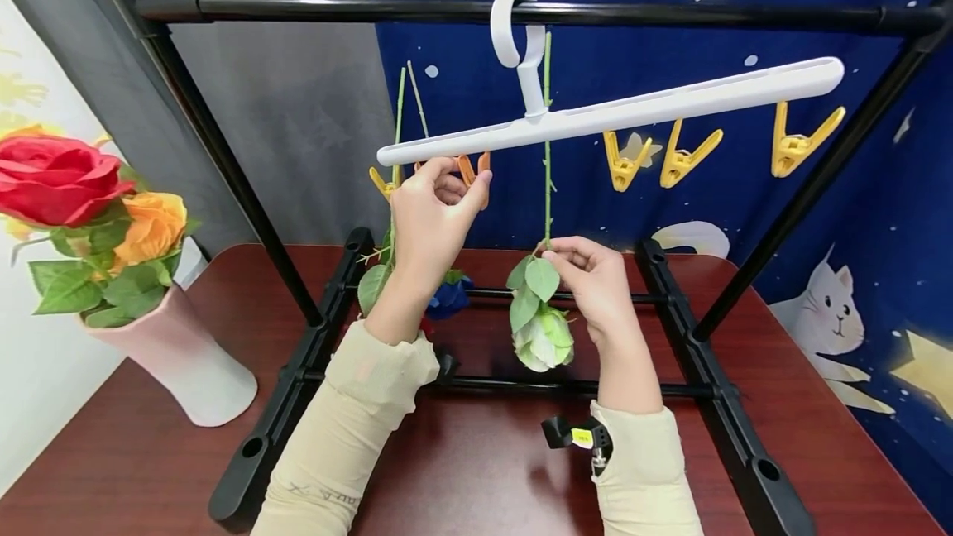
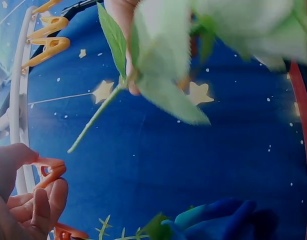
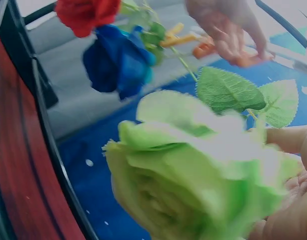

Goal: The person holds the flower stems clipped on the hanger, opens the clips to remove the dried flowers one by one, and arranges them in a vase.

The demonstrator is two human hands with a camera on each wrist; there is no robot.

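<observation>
While the left hand is raised to the underside of the white clip hanger, its grip is pinched on an orange clip at the hanger's left end, thumb and fingers curled round the clip's wings. The left wrist view shows the same clip squeezed between the fingertips. The right hand sits lower and to the right, its grip closed on the stem of a pale green rose, just where the leaves meet the stem. That rose hangs head down, bloom below the hand, with its stem running upward behind the hanger bar close to the hook. It is clear of the table.

Just left of the left hand, two more stems hang from the hanger, one ending in a blue rose; the right wrist view also shows a red bloom beside the blue one. Three yellow clips hang unused along the hanger's right half. The hanger is hooked over the top rail of a black rack standing on the table. At far left stands a pink vase holding red and orange roses.
</observation>
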